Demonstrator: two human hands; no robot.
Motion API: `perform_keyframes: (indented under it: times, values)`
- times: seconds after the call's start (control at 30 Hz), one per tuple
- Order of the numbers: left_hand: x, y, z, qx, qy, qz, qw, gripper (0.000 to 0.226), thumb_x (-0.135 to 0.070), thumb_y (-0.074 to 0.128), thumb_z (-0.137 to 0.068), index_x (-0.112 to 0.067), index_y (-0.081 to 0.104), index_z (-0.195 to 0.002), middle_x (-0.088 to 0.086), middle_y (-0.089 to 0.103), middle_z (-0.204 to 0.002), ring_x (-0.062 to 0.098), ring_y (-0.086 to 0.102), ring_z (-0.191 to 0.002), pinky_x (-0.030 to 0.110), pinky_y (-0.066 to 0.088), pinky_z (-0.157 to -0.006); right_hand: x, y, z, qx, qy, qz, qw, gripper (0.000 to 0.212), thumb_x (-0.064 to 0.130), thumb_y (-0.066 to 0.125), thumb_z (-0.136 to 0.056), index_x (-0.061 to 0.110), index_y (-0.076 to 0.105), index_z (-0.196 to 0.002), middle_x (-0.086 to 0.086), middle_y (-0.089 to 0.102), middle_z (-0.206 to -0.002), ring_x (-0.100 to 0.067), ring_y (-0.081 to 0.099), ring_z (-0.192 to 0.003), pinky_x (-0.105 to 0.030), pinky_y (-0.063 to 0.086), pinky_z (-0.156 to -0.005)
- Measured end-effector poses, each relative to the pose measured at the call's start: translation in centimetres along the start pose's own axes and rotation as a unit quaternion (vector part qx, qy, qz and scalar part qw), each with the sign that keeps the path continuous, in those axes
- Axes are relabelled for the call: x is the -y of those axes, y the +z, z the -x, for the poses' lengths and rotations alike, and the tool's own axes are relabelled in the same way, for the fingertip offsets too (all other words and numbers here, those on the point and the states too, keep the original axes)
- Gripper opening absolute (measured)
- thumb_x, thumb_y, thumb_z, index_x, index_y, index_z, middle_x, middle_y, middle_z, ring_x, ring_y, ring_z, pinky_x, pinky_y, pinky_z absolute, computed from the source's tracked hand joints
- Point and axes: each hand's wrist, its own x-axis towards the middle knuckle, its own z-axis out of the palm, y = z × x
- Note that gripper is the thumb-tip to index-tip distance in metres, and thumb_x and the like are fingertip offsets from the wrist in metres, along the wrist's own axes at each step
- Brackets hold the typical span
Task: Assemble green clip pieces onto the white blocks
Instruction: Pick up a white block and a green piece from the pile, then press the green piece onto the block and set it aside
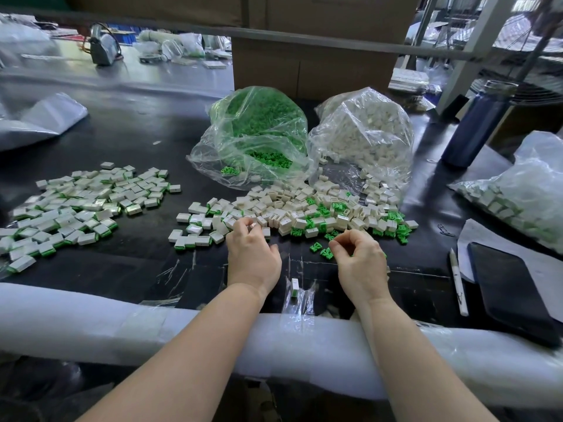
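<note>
Green clip pieces point(323, 252) lie scattered just beside the fingers point(336, 243) of the right hand point(361, 260), which is curled, thumb and forefinger drawn together above the worktop point(128, 141); whether a clip is pinched there I cannot tell. The left hand point(253, 254) reaches forward, palm down, its fingers curled round a small white block point(251, 228) at the near edge of the loose heap of white blocks point(289, 208). Both forearms cross a white foam pad point(91, 324) along the worktop's near edge.

Beyond the fingers stand two clear bags, one of green clips point(256, 132) and, to its right, one of white blocks point(365, 132). Well to the left of the left hand lies a spread of finished blocks point(76, 205), white with green edges. One finished block point(295, 287) lies between the wrists.

To the right of the right hand are a white pen point(457, 281), a black phone point(508, 290) on paper, a further bag of parts point(518, 193) and a dark blue bottle point(475, 126). Cardboard boxes point(313, 62) stand behind the bags, with cluttered benches beyond.
</note>
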Motion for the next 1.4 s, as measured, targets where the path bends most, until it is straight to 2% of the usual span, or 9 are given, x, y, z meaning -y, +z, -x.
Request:
perform_keyframes:
  times: [0.17, 0.27, 0.4, 0.5, 0.67, 0.93, 1.13, 1.27, 1.4]
  values:
    - [-0.2, 0.1, 0.1, 0.016, 0.002, -0.04, 0.999, 0.045, -0.025, 0.053, -0.092, -0.002, 0.044, -0.13, 0.007, 0.02, -0.149, 0.026, 0.017, -0.136, 0.03, 0.017, -0.112, 0.0, 0.2, 0.0, 0.017, -0.037, 0.061, 0.997, 0.011, 0.014, 0.057, -0.092, 0.01, 0.067, -0.091, 0.001, 0.058, -0.094, -0.02, 0.053, -0.095, -0.029, 0.038, -0.081]
    - [-0.2, 0.2, 0.1, 0.008, 0.019, -0.056, 0.998, 0.051, -0.027, 0.053, -0.092, -0.005, 0.039, -0.136, 0.008, 0.018, -0.149, 0.025, 0.013, -0.138, 0.031, 0.012, -0.114, 0.2, 0.5, 0.1, 0.033, -0.073, 0.119, 0.99, 0.021, 0.016, 0.051, -0.095, 0.016, 0.065, -0.11, 0.004, 0.058, -0.116, -0.016, 0.047, -0.114, -0.03, 0.028, -0.095]
    - [-0.3, 0.3, 0.4, -0.004, 0.054, -0.058, 0.997, 0.048, -0.027, 0.054, -0.091, -0.011, 0.044, -0.134, 0.007, 0.025, -0.141, 0.025, 0.017, -0.133, 0.031, 0.015, -0.111, 0.3, 1.2, 0.1, 0.091, -0.11, 0.197, 0.97, 0.043, 0.025, 0.043, -0.098, 0.027, 0.039, -0.141, 0.009, 0.034, -0.149, -0.01, 0.023, -0.139, -0.029, 0.008, -0.109]
    - [-0.3, 0.4, 0.5, -0.004, 0.082, -0.052, 0.995, 0.041, -0.027, 0.055, -0.09, -0.015, 0.05, -0.128, 0.003, 0.032, -0.132, 0.021, 0.025, -0.126, 0.029, 0.021, -0.106, 0.2, 1.8, 0.0, 0.143, -0.13, 0.237, 0.952, 0.05, 0.033, 0.035, -0.1, 0.034, 0.02, -0.147, 0.013, 0.016, -0.156, -0.005, 0.008, -0.143, -0.033, -0.002, -0.114]
    - [-0.2, 0.5, 0.5, 0.002, 0.113, -0.037, 0.993, 0.033, -0.024, 0.055, -0.09, -0.015, 0.056, -0.121, 0.001, 0.04, -0.122, 0.018, 0.032, -0.118, 0.026, 0.025, -0.103, 0.0, 2.0, 0.0, 0.116, -0.14, 0.253, 0.95, 0.045, 0.032, 0.036, -0.1, 0.031, 0.03, -0.145, 0.012, 0.034, -0.148, -0.01, 0.024, -0.137, -0.037, 0.003, -0.112]
    - [-0.2, 0.5, 0.5, 0.031, 0.147, -0.014, 0.989, 0.024, -0.022, 0.056, -0.09, -0.014, 0.062, -0.112, 0.001, 0.046, -0.116, 0.017, 0.036, -0.117, 0.022, 0.026, -0.1, 0.2, 1.6, -0.1, 0.073, -0.143, 0.19, 0.969, 0.017, 0.013, 0.052, -0.093, 0.014, 0.065, -0.105, -0.002, 0.058, -0.11, -0.023, 0.05, -0.104, -0.029, 0.029, -0.093]
    - [-0.7, -0.1, 0.8, 0.052, 0.186, 0.047, 0.98, 0.035, -0.013, 0.062, -0.085, -0.018, 0.059, -0.12, -0.001, 0.048, -0.111, 0.016, 0.045, -0.109, 0.019, 0.032, -0.095, 0.9, 0.7, 0.3, 0.055, -0.146, -0.008, 0.988, 0.024, 0.0, 0.062, -0.085, 0.008, 0.06, -0.108, 0.001, 0.06, -0.101, -0.016, 0.059, -0.092, -0.011, 0.04, -0.08]
    - [-1.1, -0.5, 0.9, 0.088, 0.217, 0.091, 0.968, 0.033, -0.012, 0.063, -0.086, -0.021, 0.064, -0.118, -0.001, 0.05, -0.108, 0.02, 0.053, -0.097, 0.034, 0.046, -0.09, 1.5, 0.6, 0.8, 0.111, -0.142, -0.115, 0.977, 0.036, -0.001, 0.065, -0.084, 0.022, 0.05, -0.108, -0.003, 0.058, -0.104, -0.01, 0.062, -0.09, -0.013, 0.049, -0.08]
    - [-1.1, -0.7, 0.9, 0.08, 0.209, 0.121, 0.967, 0.021, -0.014, 0.067, -0.084, -0.013, 0.07, -0.105, -0.001, 0.05, -0.098, 0.02, 0.054, -0.09, 0.033, 0.048, -0.084, 1.5, 0.5, 0.9, 0.138, -0.117, -0.129, 0.975, 0.04, 0.005, 0.065, -0.085, 0.031, 0.047, -0.108, 0.001, 0.057, -0.103, -0.006, 0.061, -0.09, -0.014, 0.049, -0.082]
